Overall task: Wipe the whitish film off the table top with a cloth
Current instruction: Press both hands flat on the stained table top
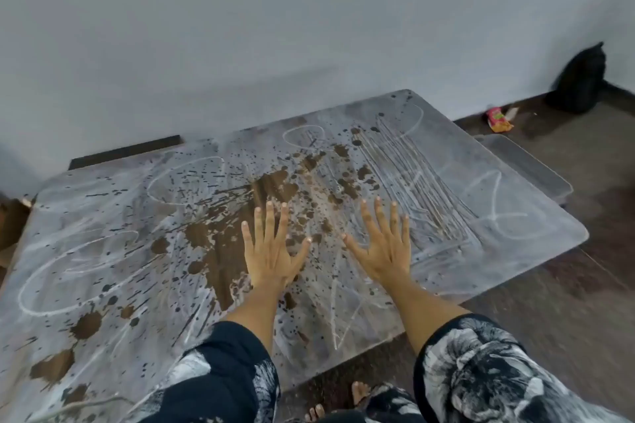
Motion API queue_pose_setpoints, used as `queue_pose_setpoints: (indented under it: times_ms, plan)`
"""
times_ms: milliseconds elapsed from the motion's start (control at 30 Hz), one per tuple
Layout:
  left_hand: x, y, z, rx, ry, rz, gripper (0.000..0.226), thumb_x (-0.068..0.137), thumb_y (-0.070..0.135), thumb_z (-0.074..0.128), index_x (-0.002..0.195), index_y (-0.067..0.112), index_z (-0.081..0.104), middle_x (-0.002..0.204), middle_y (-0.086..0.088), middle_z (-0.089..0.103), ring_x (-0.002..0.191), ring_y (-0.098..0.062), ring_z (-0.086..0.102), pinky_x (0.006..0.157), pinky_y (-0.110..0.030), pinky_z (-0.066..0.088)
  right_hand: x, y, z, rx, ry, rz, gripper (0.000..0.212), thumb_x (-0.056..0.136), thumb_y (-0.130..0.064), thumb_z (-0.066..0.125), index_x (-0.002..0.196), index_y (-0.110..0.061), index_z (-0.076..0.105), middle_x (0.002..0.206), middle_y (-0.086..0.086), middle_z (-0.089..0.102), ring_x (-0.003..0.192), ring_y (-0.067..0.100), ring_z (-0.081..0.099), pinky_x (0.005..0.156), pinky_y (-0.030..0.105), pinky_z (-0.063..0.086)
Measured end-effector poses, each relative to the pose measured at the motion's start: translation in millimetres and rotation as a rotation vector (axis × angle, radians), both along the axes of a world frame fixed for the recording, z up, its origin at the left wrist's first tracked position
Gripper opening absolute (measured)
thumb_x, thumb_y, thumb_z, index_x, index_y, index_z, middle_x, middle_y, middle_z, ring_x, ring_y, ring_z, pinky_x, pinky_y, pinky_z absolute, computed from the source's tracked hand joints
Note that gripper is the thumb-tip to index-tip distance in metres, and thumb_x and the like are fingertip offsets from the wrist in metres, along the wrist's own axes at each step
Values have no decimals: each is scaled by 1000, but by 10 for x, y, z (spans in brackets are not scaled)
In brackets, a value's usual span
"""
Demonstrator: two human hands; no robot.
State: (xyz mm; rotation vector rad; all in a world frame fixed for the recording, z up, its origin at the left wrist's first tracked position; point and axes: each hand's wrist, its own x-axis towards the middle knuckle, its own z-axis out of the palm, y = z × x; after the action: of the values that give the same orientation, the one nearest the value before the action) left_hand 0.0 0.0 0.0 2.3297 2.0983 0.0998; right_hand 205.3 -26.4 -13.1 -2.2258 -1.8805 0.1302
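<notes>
Both hands, left hand (271, 251) and right hand (381, 244), hover empty and spread over the filmed table top (515, 216); no cloth shows, so fetch one, then wipe from twelve o'clock toward six.

One view only, from the camera I am wearing on my head. It is looking forward and steeply down from standing height, close over the near edge of the worktop (103, 251). My left hand (271, 251) and right hand (385, 247) are sitting near the frame's centre, forearms entering from the bottom edge. My bare toes (359, 391) are showing at the bottom, so the lens is tilting almost to vertical there. The wall (275, 27) is filling the upper half; the wide angle is bending the worktop's edges. The floor (567, 285) is lying at right.
</notes>
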Motion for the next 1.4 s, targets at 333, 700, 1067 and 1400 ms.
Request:
queue_pose_setpoints:
  times_ms: [333,700,1067,1400]
  plan:
    - [992,64,10,0,37,-255,83,78,75,-5,138,25,-33,151,-2,-28,142,-25,-19,109,-47,-19,792,-465,-9,-12,-28,-270,83,71,-81,-8,141,-37,-20,154,-3,-13,138,20,-22,115,45,-11]
    - [2553,201,-13,14,11,-427,86,64,73,-29,133,24,-39,151,-4,-27,141,-25,-20,106,-46,-24,2202,-557,-26,-6,-38,-412,82,74,-78,-5,143,-35,-19,154,-4,-15,140,24,-20,115,48,-9]
    - [4379,449,23,53,-59,-443,81,71,73,-17,132,26,-40,149,-4,-30,139,-23,-25,102,-44,-31,3828,-295,-15,-36,-59,-403,78,83,-76,11,144,-36,-16,156,-5,-12,140,21,-20,115,46,-9]
    - [5277,996,-86,61,-82,-445,80,72,73,-20,135,27,-35,153,-3,-23,142,-25,-18,110,-47,-18,4637,319,-140,-81,-17,-372,77,80,-77,4,144,-37,-15,156,-5,-10,140,21,-21,115,46,-10]
